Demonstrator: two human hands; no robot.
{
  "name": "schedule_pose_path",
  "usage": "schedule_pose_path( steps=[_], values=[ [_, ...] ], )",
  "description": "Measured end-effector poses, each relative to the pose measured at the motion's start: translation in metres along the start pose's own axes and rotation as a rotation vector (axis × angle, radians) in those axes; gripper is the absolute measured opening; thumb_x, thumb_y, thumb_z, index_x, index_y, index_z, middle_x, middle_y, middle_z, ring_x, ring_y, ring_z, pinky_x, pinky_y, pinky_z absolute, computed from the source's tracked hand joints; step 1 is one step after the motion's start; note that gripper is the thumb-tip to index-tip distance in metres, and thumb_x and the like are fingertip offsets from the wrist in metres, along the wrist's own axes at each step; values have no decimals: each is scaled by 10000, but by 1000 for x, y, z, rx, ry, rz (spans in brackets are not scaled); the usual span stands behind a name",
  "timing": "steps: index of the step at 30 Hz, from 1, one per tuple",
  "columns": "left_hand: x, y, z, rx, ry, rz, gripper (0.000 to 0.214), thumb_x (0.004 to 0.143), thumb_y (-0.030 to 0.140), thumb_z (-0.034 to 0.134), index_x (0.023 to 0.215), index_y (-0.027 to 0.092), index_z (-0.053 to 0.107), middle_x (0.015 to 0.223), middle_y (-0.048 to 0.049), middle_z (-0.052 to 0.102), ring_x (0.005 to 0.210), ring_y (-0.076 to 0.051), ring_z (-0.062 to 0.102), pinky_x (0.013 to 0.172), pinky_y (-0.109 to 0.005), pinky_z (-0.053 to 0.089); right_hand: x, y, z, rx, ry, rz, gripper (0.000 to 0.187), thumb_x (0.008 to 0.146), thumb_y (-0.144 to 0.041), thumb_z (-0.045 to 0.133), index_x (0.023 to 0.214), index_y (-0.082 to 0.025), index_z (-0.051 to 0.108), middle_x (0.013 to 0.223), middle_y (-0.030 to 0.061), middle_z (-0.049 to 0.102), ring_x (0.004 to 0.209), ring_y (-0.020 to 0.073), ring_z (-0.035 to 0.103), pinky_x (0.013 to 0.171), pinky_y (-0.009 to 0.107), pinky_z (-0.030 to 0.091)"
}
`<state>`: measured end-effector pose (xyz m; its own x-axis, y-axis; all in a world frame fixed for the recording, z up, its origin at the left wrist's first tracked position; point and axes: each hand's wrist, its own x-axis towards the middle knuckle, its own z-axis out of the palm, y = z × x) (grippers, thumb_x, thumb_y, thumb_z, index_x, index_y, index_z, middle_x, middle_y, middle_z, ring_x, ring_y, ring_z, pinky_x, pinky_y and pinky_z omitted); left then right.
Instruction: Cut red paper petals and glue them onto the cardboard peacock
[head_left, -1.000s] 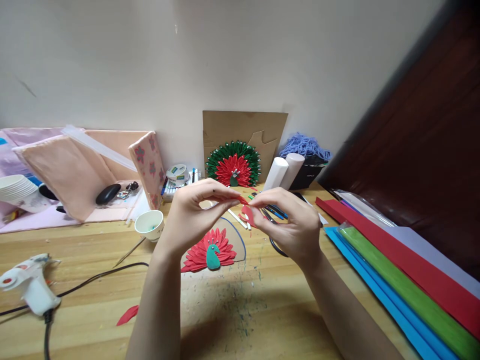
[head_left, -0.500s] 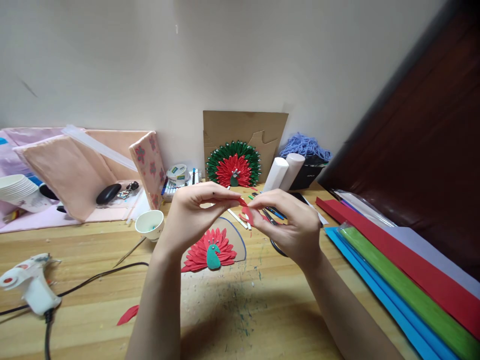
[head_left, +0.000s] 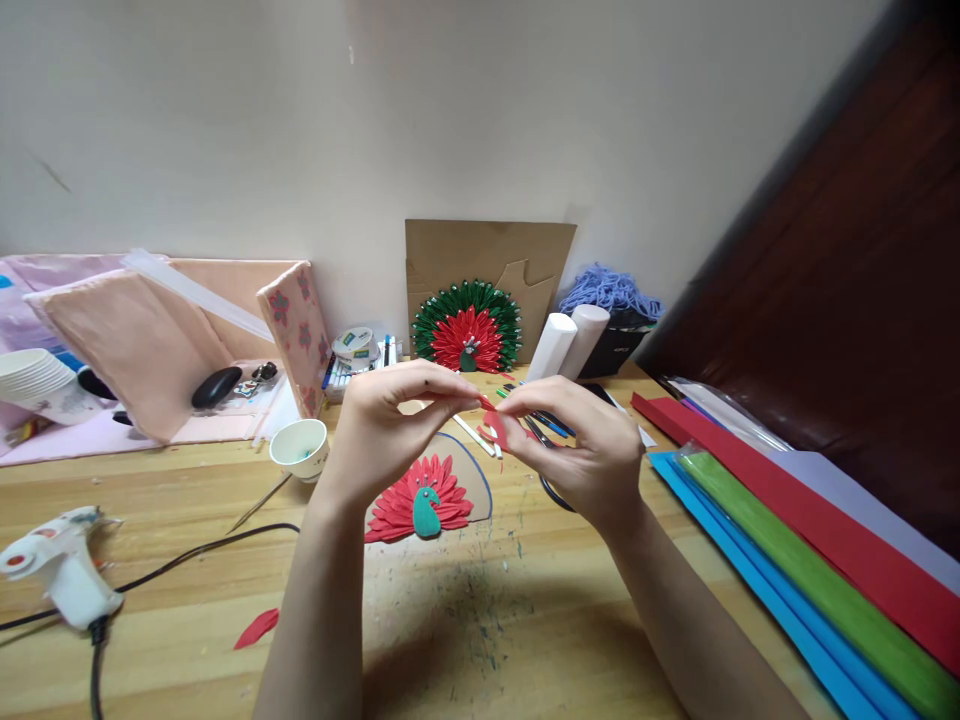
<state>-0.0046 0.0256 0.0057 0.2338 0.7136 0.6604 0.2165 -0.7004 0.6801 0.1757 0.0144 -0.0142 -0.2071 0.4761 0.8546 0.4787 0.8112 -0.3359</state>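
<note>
- Red petal (head_left: 256, 629) lies loose on the table (head_left: 585, 625), nearer than the peacock collage (head_left: 427, 512) and left of it.
- Left hand (head_left: 397, 415) and right hand (head_left: 581, 430) hold narrow red paper (head_left: 487, 403), fingers pinched tight on it, seen above the collage.
- Paper cup (head_left: 298, 440) stands left of the collage.
- Green-and-red fan (head_left: 467, 325) stands behind the collage.

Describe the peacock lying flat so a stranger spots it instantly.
On the wooden table, look below the left hand in the picture. There a green-bodied peacock with red petals lies on cardboard. The upright peacock behind has a green outer ring; this one doesn't.
</note>
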Motion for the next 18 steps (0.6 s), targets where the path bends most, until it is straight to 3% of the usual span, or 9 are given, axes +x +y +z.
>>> schedule_pose_path(
  steps=[10,18],
  values=[
    [0,2,-1,12,7,34,74,752,161,673,803,201,709,810,-42,713,759,-155,661,683,-303,571,-2,1,0,183,33,189,116,756,-132,660,852,-197,655,810,14,672,738,146,634,673,298,531],
    [0,2,1,12,-1,45,78,746,151,675,814,175,705,816,-52,709,752,-154,656,685,-301,562,-1,0,1,127,43,87,158,755,-84,657,864,-197,679,815,18,696,751,149,640,698,306,519]
  ],
)
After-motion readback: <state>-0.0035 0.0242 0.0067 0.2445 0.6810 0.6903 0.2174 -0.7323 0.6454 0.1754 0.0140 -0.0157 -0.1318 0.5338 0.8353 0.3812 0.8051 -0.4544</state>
